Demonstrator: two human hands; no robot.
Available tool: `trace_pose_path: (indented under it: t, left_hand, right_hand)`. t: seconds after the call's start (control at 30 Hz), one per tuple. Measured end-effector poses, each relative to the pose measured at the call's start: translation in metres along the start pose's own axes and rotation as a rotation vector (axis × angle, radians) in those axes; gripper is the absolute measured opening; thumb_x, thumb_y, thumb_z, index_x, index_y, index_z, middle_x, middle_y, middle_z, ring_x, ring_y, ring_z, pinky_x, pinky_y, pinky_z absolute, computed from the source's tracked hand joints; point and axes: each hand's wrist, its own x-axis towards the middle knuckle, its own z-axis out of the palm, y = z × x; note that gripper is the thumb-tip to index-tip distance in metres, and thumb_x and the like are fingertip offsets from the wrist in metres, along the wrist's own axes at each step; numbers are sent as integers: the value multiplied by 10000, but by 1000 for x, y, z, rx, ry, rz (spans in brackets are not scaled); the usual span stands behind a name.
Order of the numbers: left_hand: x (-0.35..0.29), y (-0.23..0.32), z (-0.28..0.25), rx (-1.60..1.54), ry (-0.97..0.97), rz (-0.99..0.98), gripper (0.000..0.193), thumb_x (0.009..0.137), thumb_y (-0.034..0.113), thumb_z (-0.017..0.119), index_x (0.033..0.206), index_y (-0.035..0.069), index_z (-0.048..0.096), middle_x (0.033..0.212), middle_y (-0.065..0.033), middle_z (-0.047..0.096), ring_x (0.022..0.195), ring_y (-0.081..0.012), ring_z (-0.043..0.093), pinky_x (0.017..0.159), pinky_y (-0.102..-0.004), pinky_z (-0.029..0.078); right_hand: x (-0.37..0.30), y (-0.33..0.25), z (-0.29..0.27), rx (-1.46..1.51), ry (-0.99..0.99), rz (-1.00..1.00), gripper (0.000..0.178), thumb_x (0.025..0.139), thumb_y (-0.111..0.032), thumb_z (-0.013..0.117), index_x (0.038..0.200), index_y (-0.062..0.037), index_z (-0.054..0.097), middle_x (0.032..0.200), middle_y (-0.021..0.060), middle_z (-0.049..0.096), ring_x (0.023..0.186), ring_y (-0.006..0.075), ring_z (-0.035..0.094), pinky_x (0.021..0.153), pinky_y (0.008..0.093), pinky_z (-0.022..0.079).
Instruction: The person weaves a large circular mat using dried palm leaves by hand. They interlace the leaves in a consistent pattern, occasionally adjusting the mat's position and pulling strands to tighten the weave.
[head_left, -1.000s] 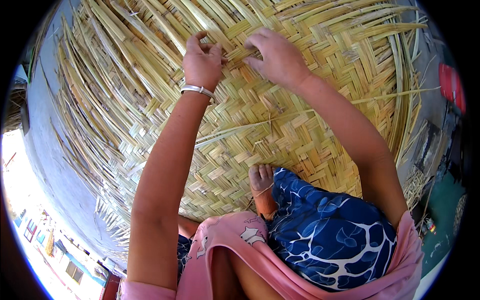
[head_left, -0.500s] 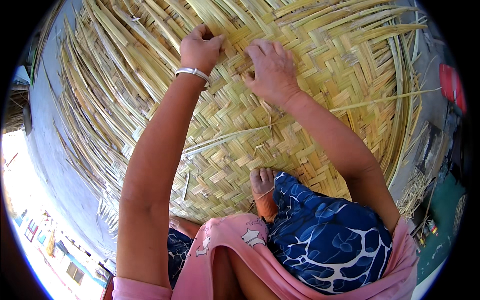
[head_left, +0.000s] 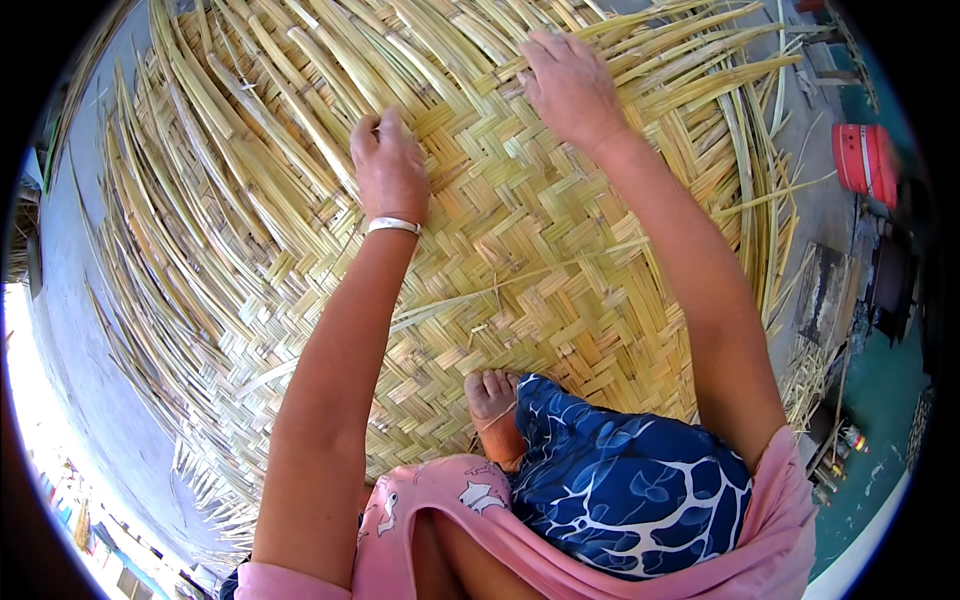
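A large woven mat (head_left: 520, 250) of flat, split yellow-green reed strips spreads out in front of me. My left hand (head_left: 392, 170), with a pale bangle at the wrist, is over the border between the finished weave and the loose strips. Its fingers are curled in and slightly blurred; whatever is between them is hidden. Farther away and to the right, my right hand (head_left: 575, 90) reaches over the weave's far edge. Its fingers bend down at the strips there, with the thumb apart. Long loose reed strips (head_left: 270, 110) fan out at the far left.
My bare foot (head_left: 492, 395) rests on the mat's near part. Grey ground (head_left: 75, 290) borders the mat at left. A red container (head_left: 865, 165) stands at right, near a dark block (head_left: 822, 290) and a heap of straw scraps (head_left: 805, 385).
My left hand has drawn back toward me across the mat. The right hand has moved farther away and a little right. The whole view has shifted slightly.
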Motion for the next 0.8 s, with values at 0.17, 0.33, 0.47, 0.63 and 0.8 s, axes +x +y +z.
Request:
trace_pose_path:
  t: [0.17,0.33,0.47,0.63,0.8]
  left_hand:
    - [-12,2,1,82,-27,89,313,815,135,616,1124,183,616,1265,-150,418,1136,-361,427,961,-428,393]
    - [-15,6,-1,158,6,129,352,781,107,633,1118,209,627,1353,-105,372,1252,-347,334,1004,-425,344]
    - [-13,7,-6,205,-124,182,381,775,98,590,1143,196,607,1349,-53,414,1277,-287,335,1026,-437,304]
    - [-7,3,-10,211,-235,247,404,805,120,519,1206,149,550,1297,-37,480,1258,-253,372,1021,-421,298]
    - [-24,13,-33,279,-340,298,344,877,202,477,1201,105,543,1322,-73,463,1263,-249,380,1014,-428,316]
  right_hand:
    - [20,12,3,-149,-246,-124,195,843,-259,541,916,-101,629,988,51,610,1008,230,536,871,387,384]
    - [42,-12,-24,-198,-393,-51,206,840,-295,565,844,-102,635,892,63,601,938,244,555,819,406,400]
    - [49,-15,-23,-150,-439,-97,212,787,-225,558,831,-26,616,795,160,651,778,309,630,720,424,483]
    - [53,-35,-20,-306,-486,-130,150,811,-236,577,864,-108,634,883,66,602,939,243,558,814,405,396]
    - [29,-44,-9,-223,-331,-282,195,758,-148,599,944,-89,613,964,67,593,989,245,533,845,396,390]
